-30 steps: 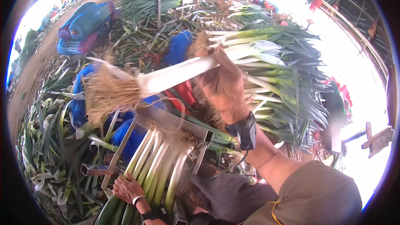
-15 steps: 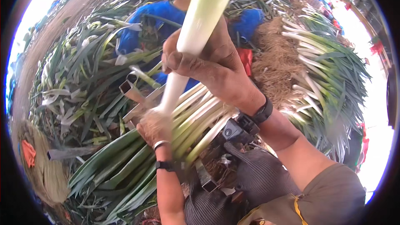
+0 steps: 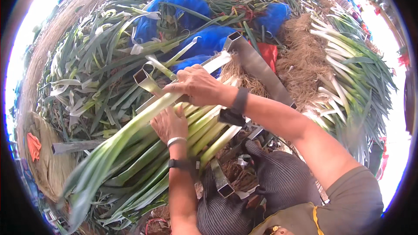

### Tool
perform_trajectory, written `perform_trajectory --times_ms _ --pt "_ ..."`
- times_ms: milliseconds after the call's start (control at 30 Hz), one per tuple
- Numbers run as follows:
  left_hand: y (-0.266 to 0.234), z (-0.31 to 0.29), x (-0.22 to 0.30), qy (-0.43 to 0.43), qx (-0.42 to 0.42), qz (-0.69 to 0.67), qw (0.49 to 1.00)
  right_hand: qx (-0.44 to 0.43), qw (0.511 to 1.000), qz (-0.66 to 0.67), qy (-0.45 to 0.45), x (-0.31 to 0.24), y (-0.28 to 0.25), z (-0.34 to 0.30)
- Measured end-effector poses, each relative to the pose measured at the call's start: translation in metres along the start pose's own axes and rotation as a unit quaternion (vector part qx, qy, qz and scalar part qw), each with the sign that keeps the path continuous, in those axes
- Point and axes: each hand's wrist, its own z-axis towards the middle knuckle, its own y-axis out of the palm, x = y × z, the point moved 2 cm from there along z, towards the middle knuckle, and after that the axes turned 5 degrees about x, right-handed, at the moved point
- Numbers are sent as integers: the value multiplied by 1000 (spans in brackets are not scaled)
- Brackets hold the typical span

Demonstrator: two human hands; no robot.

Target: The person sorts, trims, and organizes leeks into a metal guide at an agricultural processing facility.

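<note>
My right hand (image 3: 198, 85) is closed round a leek (image 3: 143, 113) above the bundle. Its green leaves trail to the lower left, smeared by motion. Just below, my left hand (image 3: 170, 125) has its bent fingers against the same leek, the fingertips partly hidden by it. Under both hands, a bundle of leeks (image 3: 209, 137) lies across a metal frame (image 3: 261, 76), white stems and bushy roots to the upper right, leaves to the lower left.
Loose leeks and trimmed leaves (image 3: 87, 74) cover the ground at left. Blue netting (image 3: 187, 8) lies beyond the frame, near a red cloth (image 3: 267, 54). A long row of leeks (image 3: 352, 67) with brown roots (image 3: 300, 56) stretches along the right. Square metal tube ends (image 3: 225, 189) stick out by my knees.
The leek came down from upright in front of me to lying over the bundle, leaves now to the lower left. My right hand lowered with it; my left hand left its root end.
</note>
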Motion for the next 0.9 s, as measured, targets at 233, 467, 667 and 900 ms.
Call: perform_trajectory --times_ms 233,467,667,900 --pt "-4 4 1 4 -37 23 999 -68 997 -15 45 43 59 -33" --pt "5 -1 -4 19 14 2 1000 -42 993 -37 101 38 68 -37" --pt "3 -1 0 17 32 2 999 -7 995 -38 97 40 71 -43" --pt "-3 -5 -6 16 55 -67 996 -37 991 -43 118 38 79 -47"
